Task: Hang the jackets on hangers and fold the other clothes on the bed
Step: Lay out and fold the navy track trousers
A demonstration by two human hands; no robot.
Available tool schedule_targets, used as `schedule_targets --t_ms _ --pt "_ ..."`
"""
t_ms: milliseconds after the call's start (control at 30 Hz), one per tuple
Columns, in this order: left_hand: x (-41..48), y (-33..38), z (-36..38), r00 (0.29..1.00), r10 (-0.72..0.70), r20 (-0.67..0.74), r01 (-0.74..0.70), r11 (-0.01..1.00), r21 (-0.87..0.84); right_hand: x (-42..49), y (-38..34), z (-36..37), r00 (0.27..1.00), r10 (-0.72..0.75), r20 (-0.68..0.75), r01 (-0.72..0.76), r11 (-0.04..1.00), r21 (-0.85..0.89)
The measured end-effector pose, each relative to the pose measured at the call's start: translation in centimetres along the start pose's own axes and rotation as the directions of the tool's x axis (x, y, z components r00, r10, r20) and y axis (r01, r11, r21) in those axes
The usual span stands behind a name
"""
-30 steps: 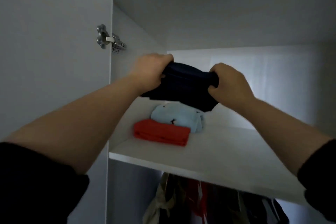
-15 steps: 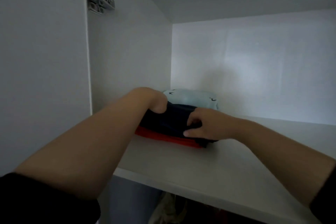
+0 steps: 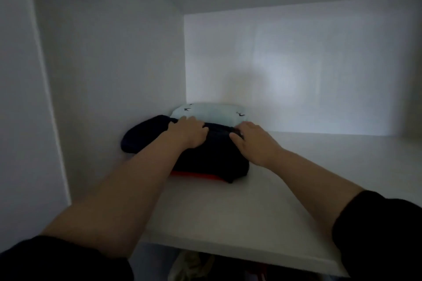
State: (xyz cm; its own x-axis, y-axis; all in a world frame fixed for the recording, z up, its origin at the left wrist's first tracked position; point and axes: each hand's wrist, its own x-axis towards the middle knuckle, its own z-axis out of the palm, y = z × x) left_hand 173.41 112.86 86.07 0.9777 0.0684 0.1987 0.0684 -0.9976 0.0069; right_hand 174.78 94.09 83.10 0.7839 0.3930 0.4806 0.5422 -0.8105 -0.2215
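- Currently the navy garment [image 3: 205, 162] lies folded on the red garment [image 3: 194, 174] on the shelf [image 3: 228, 212], just in front of the pale blue garment [image 3: 210, 112].
- Left hand [image 3: 188, 132] and right hand [image 3: 253, 141] rest on its far top edge with fingers bent; I cannot tell whether they grip or merely press.
- Risk: cloth caught on lifting fingers would open the fold or drag the stack forward.
- Risk: the left portion bulges past the red garment and, being unsupported, may slump.

White shelf [image 3: 251, 212] — red garment [image 3: 196, 175], pale-blue garment [image 3: 212, 113]
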Motion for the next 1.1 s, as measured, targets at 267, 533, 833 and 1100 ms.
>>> schedule_targets --t_ms 267,533,833,1100 --pt "-3.1 17.4 -0.6 0.788 0.488 -0.376 -0.519 0.854 0.019 -13.7 9.3 -10.9 0.902 0.272 -0.337 -0.379 0.871 -0.312" --pt "-26.0 40.6 -2.5 0.301 0.775 -0.556 -0.931 0.366 0.006 -45.6 8.7 -24.8 0.633 0.487 -0.601 -0.754 0.562 -0.340" --pt "-66.8 54.9 -2.3 -0.250 0.575 -0.779 -0.923 -0.385 0.011 -85.5 -8.4 -34.0 0.346 0.527 -0.776 -0.893 -0.070 -0.445" --pt "-97.1 58.7 -1.5 -0.480 0.479 -0.735 -0.665 -0.745 -0.052 -109.3 -22.7 -36.8 -0.057 0.436 -0.898 -0.855 -0.486 -0.182"
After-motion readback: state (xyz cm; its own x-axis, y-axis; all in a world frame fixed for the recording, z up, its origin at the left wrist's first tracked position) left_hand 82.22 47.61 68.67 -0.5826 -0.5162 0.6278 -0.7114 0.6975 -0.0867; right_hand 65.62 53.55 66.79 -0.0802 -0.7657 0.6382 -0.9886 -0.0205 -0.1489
